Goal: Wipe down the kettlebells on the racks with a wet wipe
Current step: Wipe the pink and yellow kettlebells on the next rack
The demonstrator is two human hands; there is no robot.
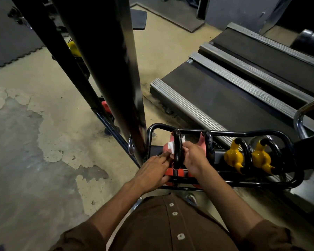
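Note:
A black tube rack (pixel 243 132) holds several kettlebells with black handles. The leftmost is pink (pixel 166 146); a white wet wipe (pixel 171 146) is wrapped around its handle (pixel 177 149). My right hand (pixel 195 156) grips that handle from the right, pressing the wipe. My left hand (pixel 152 169) reaches in from the left, fingertips pinching the wipe's end. A second pink kettlebell (pixel 202 142) sits behind my right hand. Two yellow kettlebells (pixel 233 157) (pixel 261 157) stand further right. Red-orange kettlebells (pixel 179 173) show on a lower level.
A thick black upright post (pixel 112 69) rises just left of the rack, with a slanted frame bar (pixel 58 57) beside it. Two treadmill decks (pixel 225 98) lie behind the rack. A chrome tube (pixel 301 113) sits at far right. The floor paint is peeling at left.

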